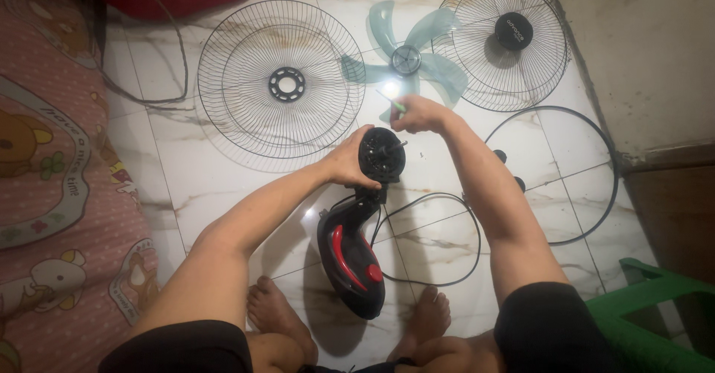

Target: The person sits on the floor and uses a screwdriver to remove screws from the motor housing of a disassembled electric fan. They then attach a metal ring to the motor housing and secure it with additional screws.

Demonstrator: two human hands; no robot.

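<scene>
Dim, glare on glossy floor (223, 187)

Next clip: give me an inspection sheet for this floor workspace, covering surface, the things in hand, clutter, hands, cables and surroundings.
Surface: white marble-look tiled floor, glossy, with light glare.
Things in hand: black fan motor housing on a black and red fan base, shaft facing up; green-handled tool.
Clutter: rear wire guard, translucent teal blade, front wire guard with black centre cap, black guard ring, two small black knobs.
Hands: left hand in a grip on the housing's side; right hand holds the tool above it.
Cables: black power cord looped beside the base.
Surroundings: pink patterned bedding, green plastic stool, bare feet.
</scene>
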